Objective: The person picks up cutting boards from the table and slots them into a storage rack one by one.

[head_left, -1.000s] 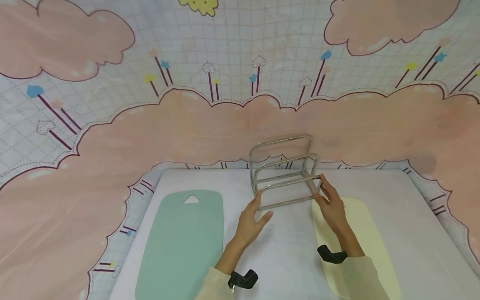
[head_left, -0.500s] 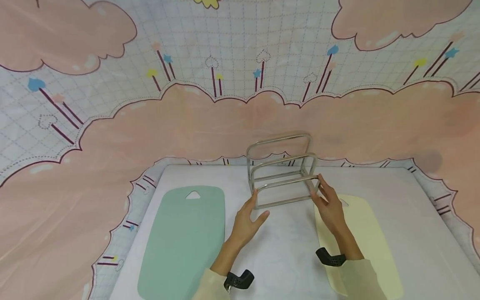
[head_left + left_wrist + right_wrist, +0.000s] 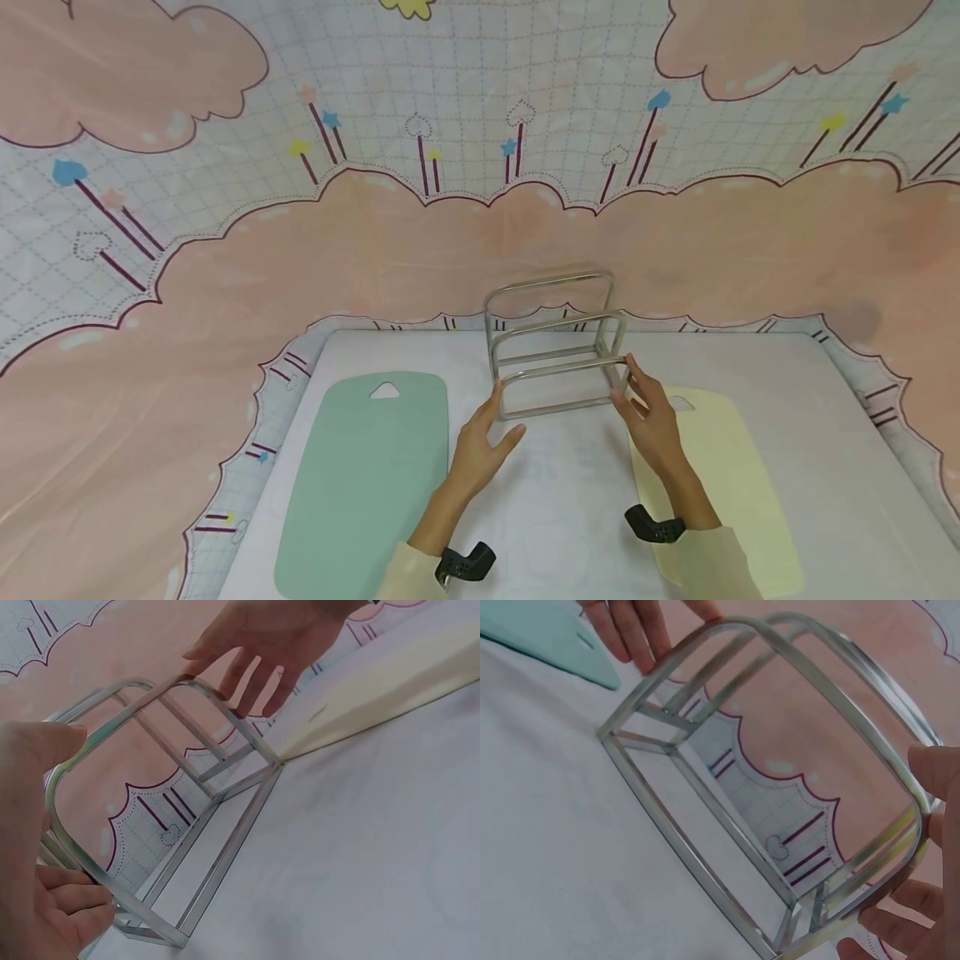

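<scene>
Near the far edge of the white table (image 3: 562,525), between the far ends of two cutting boards, I have the three-loop metal rack (image 3: 558,369) upright, sitting slightly askew. I watch a person's left hand (image 3: 477,450) hold its left end, fingers bent along the side upright and thumb spread well away from them; the right hand (image 3: 656,425) is more closely drawn in, its thumb and fingers about the front loop's right corner. Whether the base touches the table all along, I cannot tell.

I judge the step in hand to be setting or squaring the rack's position. The next move, as I read it, calls for both hands to act evenly and low, so that the frame neither twists nor skids.

The green cutting board (image 3: 367,483) lies flat on the left, the pale yellow cutting board (image 3: 738,475) flat on the right, partly under the right forearm. The tabletop looks smooth and matt. Behind it and down both sides I see a printed cloth (image 3: 420,258) with peach clouds, a faint grid and little stars on sticks, under soft, even light
</scene>
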Demonstrator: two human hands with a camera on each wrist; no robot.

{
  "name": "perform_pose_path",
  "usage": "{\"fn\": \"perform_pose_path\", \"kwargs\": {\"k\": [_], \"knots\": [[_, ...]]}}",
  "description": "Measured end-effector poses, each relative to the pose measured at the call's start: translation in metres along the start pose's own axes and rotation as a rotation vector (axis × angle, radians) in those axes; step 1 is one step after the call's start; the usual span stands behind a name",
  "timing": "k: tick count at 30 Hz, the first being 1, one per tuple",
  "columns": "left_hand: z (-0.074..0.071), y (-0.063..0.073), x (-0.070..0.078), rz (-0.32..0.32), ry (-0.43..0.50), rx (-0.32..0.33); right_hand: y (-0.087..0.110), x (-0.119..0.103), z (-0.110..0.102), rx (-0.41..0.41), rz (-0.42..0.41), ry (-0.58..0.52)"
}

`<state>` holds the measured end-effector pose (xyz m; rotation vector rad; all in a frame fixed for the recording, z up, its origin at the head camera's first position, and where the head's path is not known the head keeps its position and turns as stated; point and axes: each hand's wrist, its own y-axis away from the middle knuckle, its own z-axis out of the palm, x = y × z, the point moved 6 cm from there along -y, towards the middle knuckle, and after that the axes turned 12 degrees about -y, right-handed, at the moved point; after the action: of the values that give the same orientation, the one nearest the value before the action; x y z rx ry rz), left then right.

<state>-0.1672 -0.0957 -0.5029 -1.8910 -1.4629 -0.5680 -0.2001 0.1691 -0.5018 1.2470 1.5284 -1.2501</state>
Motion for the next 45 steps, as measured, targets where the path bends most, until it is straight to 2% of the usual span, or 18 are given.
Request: {"fn": "perform_pose_path", "kwargs": {"k": [10,18,24,34,41,45], "knots": [[-0.010,0.005,-0.007,-0.001,0.008,0.011,0.009,-0.008,0.009,-0.014,-0.053,-0.013],[-0.020,0.010,-0.011,0.017,0.076,0.028,0.017,-0.012,0.016,0.010,-0.094,0.058],[-0.027,0.012,-0.012,0.023,0.081,0.042,0.024,-0.016,0.021,0.024,-0.112,0.099],[-0.033,0.014,-0.017,0.024,0.086,0.042,0.036,-0.022,0.027,0.079,-0.190,0.103],[-0.032,0.015,-0.018,0.005,0.122,0.029,0.040,-0.025,0.029,0.083,-0.190,0.128],[-0.033,0.015,-0.020,-0.005,0.112,0.028,0.042,-0.028,0.029,0.079,-0.188,0.107]]}}
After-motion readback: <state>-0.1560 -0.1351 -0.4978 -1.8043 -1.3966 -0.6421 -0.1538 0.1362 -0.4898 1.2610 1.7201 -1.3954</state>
